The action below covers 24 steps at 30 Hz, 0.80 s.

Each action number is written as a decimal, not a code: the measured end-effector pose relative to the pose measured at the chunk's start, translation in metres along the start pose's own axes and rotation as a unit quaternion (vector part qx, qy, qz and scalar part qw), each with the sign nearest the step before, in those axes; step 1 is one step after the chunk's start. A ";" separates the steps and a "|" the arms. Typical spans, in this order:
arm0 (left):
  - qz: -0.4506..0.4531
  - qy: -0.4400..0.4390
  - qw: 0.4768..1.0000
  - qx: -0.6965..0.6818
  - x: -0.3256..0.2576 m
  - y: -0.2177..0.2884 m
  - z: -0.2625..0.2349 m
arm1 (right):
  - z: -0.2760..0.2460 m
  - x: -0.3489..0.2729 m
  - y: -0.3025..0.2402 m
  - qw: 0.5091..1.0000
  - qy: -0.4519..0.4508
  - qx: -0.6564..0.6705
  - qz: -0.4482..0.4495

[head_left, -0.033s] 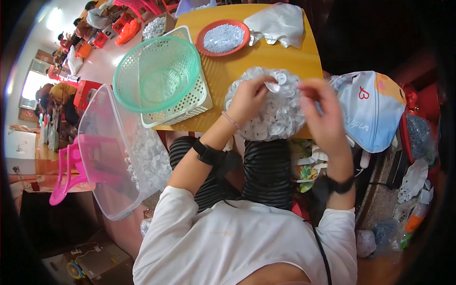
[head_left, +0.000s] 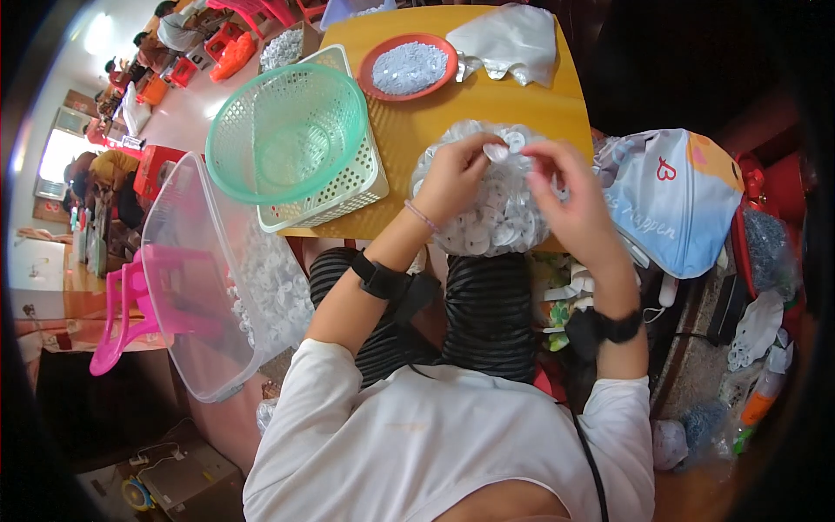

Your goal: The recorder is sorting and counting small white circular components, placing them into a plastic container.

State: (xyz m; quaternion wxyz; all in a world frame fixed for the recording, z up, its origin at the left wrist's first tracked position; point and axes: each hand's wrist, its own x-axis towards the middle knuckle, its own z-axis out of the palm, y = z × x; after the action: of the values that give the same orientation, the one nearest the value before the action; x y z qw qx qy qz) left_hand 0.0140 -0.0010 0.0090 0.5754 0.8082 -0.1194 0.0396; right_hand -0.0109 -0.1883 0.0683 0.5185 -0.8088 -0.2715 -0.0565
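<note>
My left hand (head_left: 459,178) pinches a small white translucent disc (head_left: 496,152) between thumb and fingertips. Across from it, my right hand (head_left: 570,196) has its fingers bent and apart, with the index fingertip close beside the disc; whether it touches the disc is unclear. Nothing can be made out between the right fingers. Under both hands sits a round, heaped mass of similar white translucent discs (head_left: 500,217), at the near edge of the yellow table (head_left: 404,187). The hands hide part of the heap, and so its holder cannot be seen clearly.
An orange-red plate (head_left: 450,78) of small pale pieces and a clear plastic bag (head_left: 513,39) lie farther back. Left, a green basket (head_left: 230,178) rests in a white basket (head_left: 376,187); a clear tub (head_left: 196,331) stands below. A blue printed bag (head_left: 678,209) sits to the right.
My right hand has moved left, bringing its fingertips closer to the disc in my left hand. The left hand has barely shifted and keeps its pinch.
</note>
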 end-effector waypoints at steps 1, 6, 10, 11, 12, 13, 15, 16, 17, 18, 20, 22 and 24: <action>-0.001 -0.001 1.000 -0.004 0.003 0.000 0.000 | 0.013 0.003 0.025 0.997 0.008 -0.080 -0.011; 0.003 -0.035 0.993 -0.113 0.012 -0.003 -0.001 | 0.038 0.019 0.062 0.984 0.032 -0.176 -0.014; 0.031 -0.062 0.994 -0.080 0.012 0.000 -0.006 | 0.052 0.029 0.069 0.990 0.075 -0.116 0.000; 0.035 -0.061 0.996 -0.063 0.011 0.000 -0.007 | 0.052 0.029 0.068 0.991 0.073 -0.116 0.001; 0.040 -0.060 0.996 -0.046 0.011 0.003 -0.009 | 0.050 0.029 0.066 0.994 0.063 -0.084 0.032; 0.038 -0.060 0.996 -0.047 0.010 0.006 -0.011 | 0.049 0.028 0.065 0.995 0.053 -0.053 0.062; 0.015 -0.045 0.999 -0.019 0.002 0.013 -0.015 | 0.051 0.027 0.073 0.995 0.070 -0.038 0.053; 0.014 -0.045 0.999 -0.020 -0.002 0.013 -0.014 | 0.052 0.026 0.078 0.995 0.089 -0.024 0.043; 0.039 -0.044 0.998 0.029 -0.005 0.013 -0.012 | 0.052 0.024 0.082 0.995 0.088 -0.024 0.045; 0.064 -0.042 0.994 0.079 -0.007 0.013 -0.012 | 0.053 0.023 0.085 0.994 0.107 -0.015 0.028; 0.094 -0.023 0.990 0.107 -0.009 0.013 -0.010 | 0.054 0.022 0.088 0.992 0.124 -0.006 0.012; 0.123 -0.001 0.983 0.134 -0.010 0.010 -0.007 | 0.055 0.021 0.085 0.990 0.139 -0.011 0.013; 0.196 0.058 0.971 0.127 -0.009 0.003 -0.004 | 0.055 0.022 0.081 0.990 0.140 0.018 0.032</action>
State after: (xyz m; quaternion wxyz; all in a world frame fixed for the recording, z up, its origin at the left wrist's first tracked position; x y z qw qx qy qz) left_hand 0.0044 0.0034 0.0113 0.4550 0.8319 -0.2355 0.2133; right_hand 0.0378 -0.1572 -0.0141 0.5674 -0.7917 -0.1716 -0.1477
